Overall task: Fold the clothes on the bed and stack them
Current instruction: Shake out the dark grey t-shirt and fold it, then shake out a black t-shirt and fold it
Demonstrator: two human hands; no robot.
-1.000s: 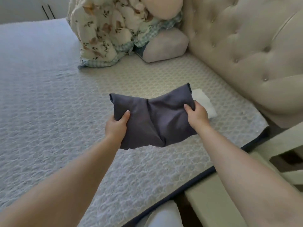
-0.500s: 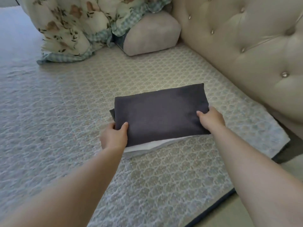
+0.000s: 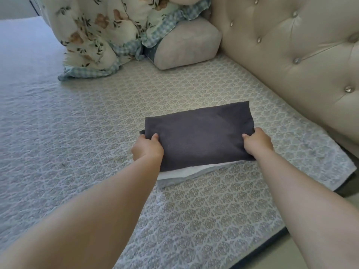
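Note:
A folded dark grey garment [image 3: 200, 134] lies flat on top of a folded white garment [image 3: 186, 171], whose near edge shows beneath it, on the patterned bedspread [image 3: 97, 117]. My left hand [image 3: 147, 147] grips the grey garment's left end, thumb on top. My right hand [image 3: 257, 141] grips its right end the same way. Most of the white garment is hidden under the grey one.
A floral quilt [image 3: 101, 33] is bunched at the head of the bed beside a beige pillow [image 3: 186, 45]. A tufted cream headboard [image 3: 291, 55] runs along the right. The bed's near right edge [image 3: 258, 247] drops to the floor.
The grey garment was held sagging in the air a second ago. It has since been lowered flat onto the white garment, and both hands stay at its ends.

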